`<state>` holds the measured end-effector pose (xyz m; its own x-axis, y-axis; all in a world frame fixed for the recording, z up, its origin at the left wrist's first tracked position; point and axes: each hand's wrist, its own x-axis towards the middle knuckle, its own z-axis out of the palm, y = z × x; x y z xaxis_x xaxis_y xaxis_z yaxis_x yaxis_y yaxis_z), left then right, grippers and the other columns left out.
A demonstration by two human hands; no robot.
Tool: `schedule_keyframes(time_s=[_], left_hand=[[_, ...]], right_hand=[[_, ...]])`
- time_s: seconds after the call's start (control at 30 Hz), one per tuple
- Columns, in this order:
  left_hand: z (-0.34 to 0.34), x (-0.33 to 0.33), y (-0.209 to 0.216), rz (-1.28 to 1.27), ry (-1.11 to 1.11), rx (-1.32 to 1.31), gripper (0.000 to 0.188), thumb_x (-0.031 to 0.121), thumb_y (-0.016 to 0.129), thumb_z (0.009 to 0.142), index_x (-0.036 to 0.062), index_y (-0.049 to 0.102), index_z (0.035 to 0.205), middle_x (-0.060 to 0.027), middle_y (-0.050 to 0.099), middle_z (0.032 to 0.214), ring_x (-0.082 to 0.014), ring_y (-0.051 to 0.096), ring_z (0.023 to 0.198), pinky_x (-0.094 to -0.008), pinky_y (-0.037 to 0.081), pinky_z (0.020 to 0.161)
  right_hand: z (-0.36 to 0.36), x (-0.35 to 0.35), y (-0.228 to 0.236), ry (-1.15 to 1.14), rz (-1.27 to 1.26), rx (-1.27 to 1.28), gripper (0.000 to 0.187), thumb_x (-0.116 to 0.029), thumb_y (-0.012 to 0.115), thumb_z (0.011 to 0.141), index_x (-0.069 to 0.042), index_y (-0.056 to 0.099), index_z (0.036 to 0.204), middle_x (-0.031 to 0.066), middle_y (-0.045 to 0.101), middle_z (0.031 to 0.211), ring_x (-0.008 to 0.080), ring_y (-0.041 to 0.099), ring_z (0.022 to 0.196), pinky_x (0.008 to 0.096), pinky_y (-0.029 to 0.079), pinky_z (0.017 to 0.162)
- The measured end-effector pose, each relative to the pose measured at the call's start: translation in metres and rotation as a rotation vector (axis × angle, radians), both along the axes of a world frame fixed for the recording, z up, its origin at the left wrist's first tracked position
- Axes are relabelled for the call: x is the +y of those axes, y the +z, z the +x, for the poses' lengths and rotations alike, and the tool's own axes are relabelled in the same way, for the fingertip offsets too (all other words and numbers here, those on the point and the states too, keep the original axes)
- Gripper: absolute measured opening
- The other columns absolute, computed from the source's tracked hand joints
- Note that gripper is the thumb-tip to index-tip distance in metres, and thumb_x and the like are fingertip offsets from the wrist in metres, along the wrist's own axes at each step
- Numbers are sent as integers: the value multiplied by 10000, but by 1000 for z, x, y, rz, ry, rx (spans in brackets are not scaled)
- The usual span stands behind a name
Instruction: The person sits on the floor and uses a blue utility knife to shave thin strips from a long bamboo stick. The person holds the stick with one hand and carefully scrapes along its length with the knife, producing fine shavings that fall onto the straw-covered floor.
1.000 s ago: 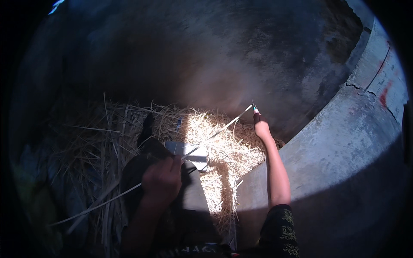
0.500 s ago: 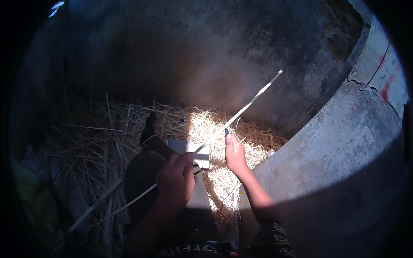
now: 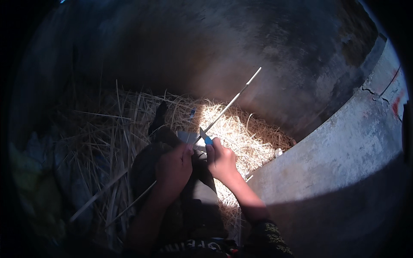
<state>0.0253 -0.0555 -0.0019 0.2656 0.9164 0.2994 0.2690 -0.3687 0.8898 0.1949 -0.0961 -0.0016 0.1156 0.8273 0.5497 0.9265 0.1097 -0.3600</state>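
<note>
Clutching a skinny pale strip in the left hand, with the right hand on a small blue-handled knife, so both hands are busy just below the middle of the view. The left one sits around 7 o'clock, grip clenched on the strip. From there the long end shoots up to about 1 o'clock, tip standing out against the dark wall, and the other end pokes out below the hand toward 7 or 8 o'clock, kinda hard to follow in the shade.

The right one's at 5 o'clock, grip wrapped around the knife handle, blade angled toward 11 o'clock. The blade is right by the strip, just past the left hand's fingertips. Honestly can't tell if it's touching or only beside it.

Behind the strip there's a flat grey block, partly covered by the hands, with a dark trouser leg below it at 6 o'clock. Straw is all over the place: shady at 9 o'clock, super bright in the sun around 3 to 4. A tiny blue thing lies in it near 11, too small to make out. A concrete ledge curves from 2 o'clock down toward 5, half sunlit, with a red smear up top.
</note>
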Motion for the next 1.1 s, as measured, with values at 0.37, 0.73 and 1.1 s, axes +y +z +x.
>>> schedule_keyframes(time_s=[0.37,0.73,1.1], left_hand=[[6,-11,7,77,55,300,173,220,524,988,152,676,1033,-126,713,907,-376,690,838,-486,543,738],[7,-13,-5,-7,-36,273,205,258,500,1000,132,654,1050,-146,702,960,-406,678,866,-518,522,759],[-2,0,-9,-138,-200,-155,248,246,509,1046,67,671,986,-33,574,709,-106,529,627,-294,441,609]], right_hand=[[42,12,17,9,-133,-168,335,-299,450,1051,10,532,952,234,604,598,463,630,592,541,508,546],[95,12,45,-305,-176,-78,473,-394,332,1080,-2,569,961,279,632,701,506,637,726,563,502,675],[61,-10,45,-110,-140,-84,349,-342,412,1067,-33,511,940,245,573,588,480,600,594,557,452,566]])
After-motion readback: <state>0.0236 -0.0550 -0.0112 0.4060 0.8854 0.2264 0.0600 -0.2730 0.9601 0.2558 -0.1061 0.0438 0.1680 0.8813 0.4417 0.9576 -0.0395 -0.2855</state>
